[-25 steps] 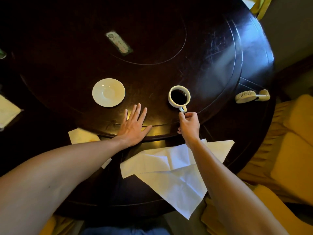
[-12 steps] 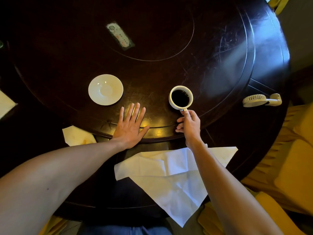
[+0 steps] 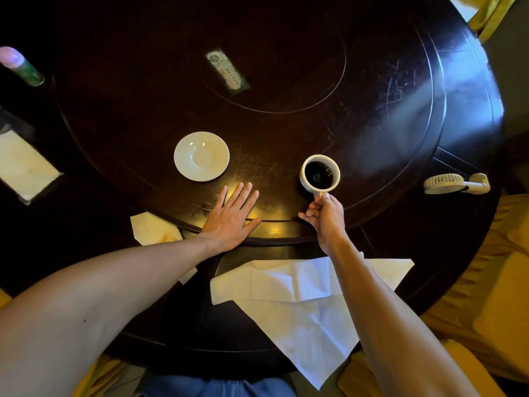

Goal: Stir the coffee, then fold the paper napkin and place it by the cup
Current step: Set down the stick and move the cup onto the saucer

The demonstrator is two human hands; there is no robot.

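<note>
A white cup (image 3: pixel 306 183) of black coffee stands right of centre on the dark round table (image 3: pixel 286 67). My right hand (image 3: pixel 326 214) is closed on the cup's handle at its near side. My left hand (image 3: pixel 230 217) lies flat, fingers spread, on the edge of the raised turntable, left of the cup. A large white paper napkin (image 3: pixel 300 305), unfolded and creased, lies at the table's near edge, partly under my right forearm, with one corner hanging over the edge. No spoon shows.
An empty white saucer (image 3: pixel 201 156) sits beyond my left hand. A small folded napkin (image 3: pixel 153 229) lies left of my left wrist. A hand-held fan (image 3: pixel 455 183) is at the right, a green can (image 3: pixel 21 65) and paper (image 3: pixel 23 164) far left. Yellow chairs (image 3: pixel 486 282) flank the table.
My right hand has closed on the cup's handle, which it was only touching before. My left hand stays flat. The view has shifted slightly.
</note>
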